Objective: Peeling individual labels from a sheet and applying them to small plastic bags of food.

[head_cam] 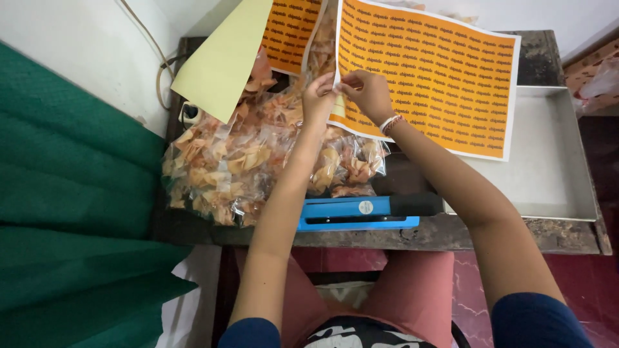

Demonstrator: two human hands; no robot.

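- We see our left hand (318,96) and right hand (369,92) raised together over the desk (490,233), meeting at the left edge of an orange sticker sheet (425,71).
- The fingers (324,82) of our left hand are closed in a pinch at that edge; whether they grip the sheet itself or a single sticker is too small to tell.
- The fingers of our right hand are curled and pinched on the same spot, touching the left fingertips.
- The sheet lies flat on the desk, its right part over a grey metal tray (554,174).
- A 2nd orange sheet (290,29) lies further left, with a pale yellow backing sheet (222,61) beside it.
- Under our left forearm sits a pile of clear bags of orange snacks (225,167).
- A blue heat sealer (361,212) rests at the near edge of the desk.
- A green cloth (71,212) fills the left side.
- A beaded bracelet (390,122) circles our right wrist.
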